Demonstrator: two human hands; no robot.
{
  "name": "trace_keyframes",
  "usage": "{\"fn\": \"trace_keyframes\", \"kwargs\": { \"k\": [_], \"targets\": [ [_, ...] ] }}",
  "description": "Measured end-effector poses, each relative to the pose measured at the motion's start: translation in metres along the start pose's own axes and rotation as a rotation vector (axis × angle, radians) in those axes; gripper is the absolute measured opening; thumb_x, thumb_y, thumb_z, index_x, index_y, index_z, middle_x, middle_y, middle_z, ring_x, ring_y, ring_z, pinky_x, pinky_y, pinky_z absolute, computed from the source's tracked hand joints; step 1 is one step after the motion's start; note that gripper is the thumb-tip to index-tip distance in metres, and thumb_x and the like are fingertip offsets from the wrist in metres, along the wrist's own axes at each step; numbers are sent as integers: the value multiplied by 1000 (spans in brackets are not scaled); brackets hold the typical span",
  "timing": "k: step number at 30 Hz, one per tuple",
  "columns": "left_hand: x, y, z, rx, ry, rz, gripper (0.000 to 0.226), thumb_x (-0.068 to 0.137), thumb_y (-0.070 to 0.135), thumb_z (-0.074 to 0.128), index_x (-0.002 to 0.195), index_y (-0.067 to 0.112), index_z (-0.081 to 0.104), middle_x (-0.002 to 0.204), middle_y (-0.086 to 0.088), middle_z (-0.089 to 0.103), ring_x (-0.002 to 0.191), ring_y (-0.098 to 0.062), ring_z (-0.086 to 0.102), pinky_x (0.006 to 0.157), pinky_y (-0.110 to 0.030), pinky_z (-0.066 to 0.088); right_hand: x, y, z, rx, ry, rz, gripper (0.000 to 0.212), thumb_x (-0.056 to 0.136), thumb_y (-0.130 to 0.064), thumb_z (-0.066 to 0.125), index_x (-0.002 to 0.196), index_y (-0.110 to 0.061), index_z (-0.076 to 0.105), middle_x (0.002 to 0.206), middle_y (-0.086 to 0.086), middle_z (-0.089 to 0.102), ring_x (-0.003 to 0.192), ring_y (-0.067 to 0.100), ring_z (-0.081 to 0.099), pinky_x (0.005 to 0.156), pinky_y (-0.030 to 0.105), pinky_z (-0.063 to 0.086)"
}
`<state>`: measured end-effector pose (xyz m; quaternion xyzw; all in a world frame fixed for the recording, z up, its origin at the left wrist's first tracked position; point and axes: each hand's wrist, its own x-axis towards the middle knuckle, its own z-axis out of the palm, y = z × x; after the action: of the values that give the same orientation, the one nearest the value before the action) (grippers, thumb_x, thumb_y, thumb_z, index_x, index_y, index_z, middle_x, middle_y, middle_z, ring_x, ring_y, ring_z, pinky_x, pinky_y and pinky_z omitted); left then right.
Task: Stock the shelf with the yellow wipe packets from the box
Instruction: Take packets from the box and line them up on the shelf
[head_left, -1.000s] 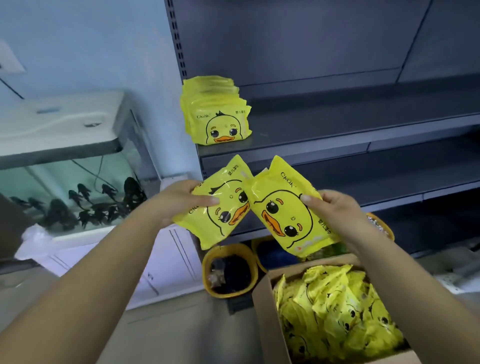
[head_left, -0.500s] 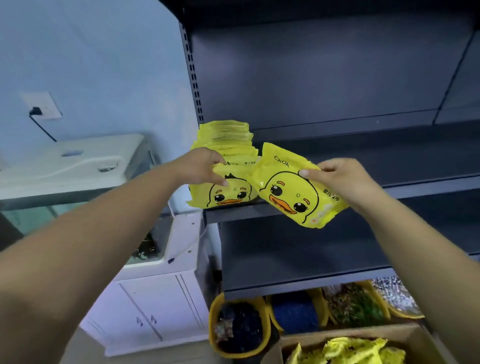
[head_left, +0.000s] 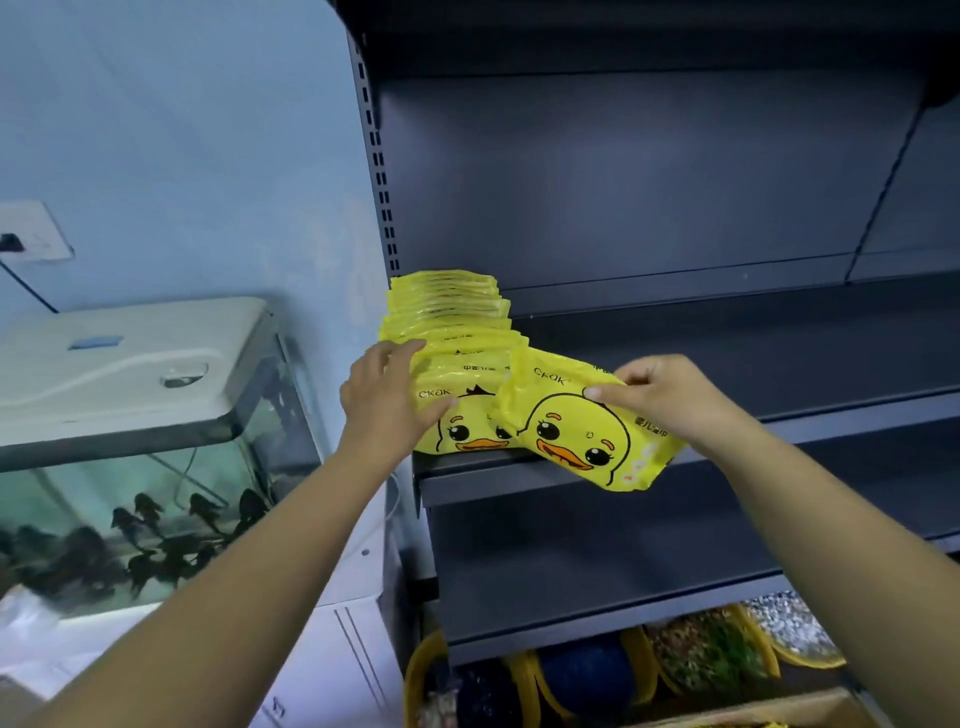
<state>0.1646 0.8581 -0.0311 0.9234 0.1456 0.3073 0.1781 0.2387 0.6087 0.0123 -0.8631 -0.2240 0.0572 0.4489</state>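
your right hand (head_left: 670, 397) pinched a yellow wipe packet (head_left: 582, 439) by its upper edge, thumb on the duck face and fingers curled behind it. the packet tilted, its lower edge hanging past the front lip of the shelf (head_left: 727, 364). your left hand (head_left: 387, 400) lay with straight fingers on the front packet (head_left: 462, 415) of the row of packets (head_left: 447, 317), holding nothing in its grip. the held packet overlapped that front packet's right side. the row stood upright at the shelf's left end, close to the slotted upright (head_left: 382, 182); to the right the shelf board ran bare and dark. each packet was bright yellow, glossy, with a cartoon duck face and an orange bill. the lower shelf (head_left: 597, 571) sat beneath, yellow-rimmed tubs (head_left: 706, 654) under it, and a corner of the cardboard box (head_left: 779, 712) at the bottom edge. left of the shelving stood a fish tank (head_left: 130, 493) against a pale blue wall (head_left: 182, 130).
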Motion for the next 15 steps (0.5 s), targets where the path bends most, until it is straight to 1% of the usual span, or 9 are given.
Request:
{"fn": "trace_keyframes", "kwargs": {
  "k": [2,4,6,8,9,11,12,13,15],
  "targets": [
    [-14,-6,0,-207,66,-74,79,69,60,61,132,16,45,133,-11,42,127,-27,34,103,-33,24,8,-5,10,-87,-2,-52,23,78,-34,70,70,-13,66,67,1,58,63,13,49,57,25,37],
    [-32,-8,4,-412,95,-147,88,63,67,47,133,12,43,137,-10,40,130,-22,31,103,-24,19,17,-9,23,-254,1,-142,29,79,-40,67,67,-14,63,61,-1,51,59,13,42,56,29,32],
    [-46,-8,10,-527,48,-216,94,62,63,58,138,13,33,145,-8,31,136,-19,24,106,-22,16,25,-17,35,-411,-5,-253,39,80,-46,63,68,-9,60,61,2,48,56,15,38,58,30,31],
    [-52,-6,17,-604,-60,-302,104,66,43,78,145,18,14,152,-3,16,140,-16,16,108,-25,15,35,-26,48,-530,-23,-340,44,81,-50,59,69,-7,57,64,3,49,64,18,42,62,32,35],
    [-51,-5,20,-650,-110,-352,111,66,34,81,146,21,5,154,-1,10,140,-14,14,109,-26,16,39,-31,56,-580,-22,-389,42,81,-51,58,69,-11,55,65,1,48,69,18,44,64,31,36],
    [-47,-4,25,-737,-171,-421,120,65,28,81,146,24,-8,155,1,3,141,-14,13,110,-29,18,46,-37,72,-686,78,-593,42,79,-53,57,64,-14,60,62,1,51,72,21,52,67,29,40],
    [-44,-4,28,-758,-170,-439,121,65,27,81,146,24,-10,155,0,4,141,-15,14,110,-30,18,49,-37,80,-757,186,-708,46,76,-55,54,58,-14,63,56,1,53,67,22,56,67,30,44],
    [-42,-4,31,-763,-158,-455,121,66,26,81,146,23,-9,155,-1,6,141,-16,16,110,-30,20,50,-37,87,-810,269,-763,48,73,-56,49,53,-15,64,55,-1,57,64,21,59,69,31,46],
    [-40,-5,36,-751,-119,-470,116,65,27,81,146,21,-3,153,-3,19,137,-18,28,106,-30,28,52,-34,94,-832,366,-777,49,71,-57,44,57,-19,69,69,-2,66,76,21,60,83,35,40]
  ]
}}
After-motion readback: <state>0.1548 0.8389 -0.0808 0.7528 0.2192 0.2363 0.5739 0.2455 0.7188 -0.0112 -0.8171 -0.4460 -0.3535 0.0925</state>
